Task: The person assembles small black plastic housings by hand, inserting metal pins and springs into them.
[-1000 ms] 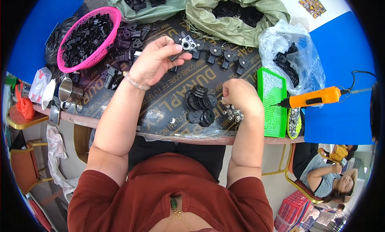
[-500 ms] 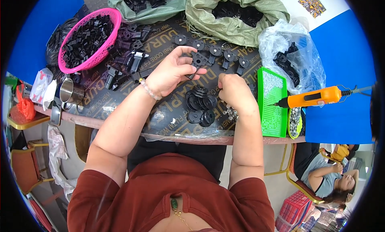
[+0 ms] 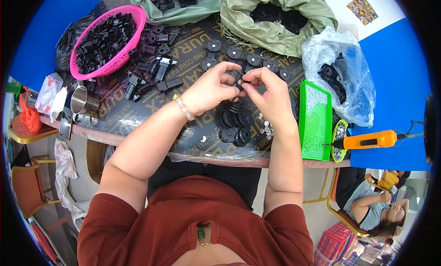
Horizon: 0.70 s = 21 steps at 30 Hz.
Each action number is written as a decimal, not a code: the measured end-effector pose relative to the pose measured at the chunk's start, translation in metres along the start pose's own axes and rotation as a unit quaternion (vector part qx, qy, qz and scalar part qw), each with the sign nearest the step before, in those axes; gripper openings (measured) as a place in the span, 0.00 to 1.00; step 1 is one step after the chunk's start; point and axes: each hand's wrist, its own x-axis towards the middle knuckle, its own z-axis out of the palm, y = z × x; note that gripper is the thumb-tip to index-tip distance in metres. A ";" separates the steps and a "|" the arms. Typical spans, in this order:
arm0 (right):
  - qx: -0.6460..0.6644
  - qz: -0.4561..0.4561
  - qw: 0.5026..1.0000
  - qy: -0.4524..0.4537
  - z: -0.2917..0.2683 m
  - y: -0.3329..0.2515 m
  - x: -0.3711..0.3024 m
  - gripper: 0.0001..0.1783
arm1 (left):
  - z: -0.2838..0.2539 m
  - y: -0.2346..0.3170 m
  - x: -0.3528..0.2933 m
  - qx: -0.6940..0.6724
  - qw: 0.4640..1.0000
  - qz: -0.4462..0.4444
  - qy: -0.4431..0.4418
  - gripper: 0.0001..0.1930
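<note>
My left hand [image 3: 212, 90] grips a black plastic part [image 3: 237, 76] over the middle of the table, its fingers mostly covering the part. Thumb and forefinger of my right hand [image 3: 271, 92] pinch together at the part's right side, on what looks like a small shiny piece [image 3: 240, 82]. Just below both hands lies a heap of black round discs [image 3: 234, 121]. To its right is a small cluster of shiny round metal pieces [image 3: 267, 129]. Beyond my fingers stands a row of black parts with round heads [image 3: 253, 59], each with a pale centre.
A pink basket [image 3: 140, 29] of black parts stands far left, with loose black parts beside it. Green sacks [image 3: 317, 18] and a clear plastic bag [image 3: 363, 82] lie at the back. A green tray [image 3: 316, 149] and a hanging orange electric screwdriver [image 3: 370, 140] are at right.
My right hand has moved from above the metal pieces up and left to the black part in my left hand. Both hands now meet there.
</note>
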 end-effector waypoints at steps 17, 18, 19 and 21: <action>0.058 0.111 0.949 -0.290 -0.011 0.018 -0.006 0.19 | -0.014 0.014 0.005 -0.093 0.986 0.000 0.139 0.18; 0.058 0.111 0.949 -0.289 -0.011 0.019 -0.006 0.19 | -0.013 0.014 0.004 -0.095 0.985 0.000 0.141 0.18; 0.055 0.111 0.958 -0.258 -0.011 0.020 -0.006 0.17 | -0.013 0.014 0.004 -0.097 0.985 0.000 0.144 0.18; 0.009 0.137 0.971 -0.195 -0.012 0.016 -0.005 0.13 | -0.013 0.013 0.004 -0.097 0.985 0.000 0.144 0.18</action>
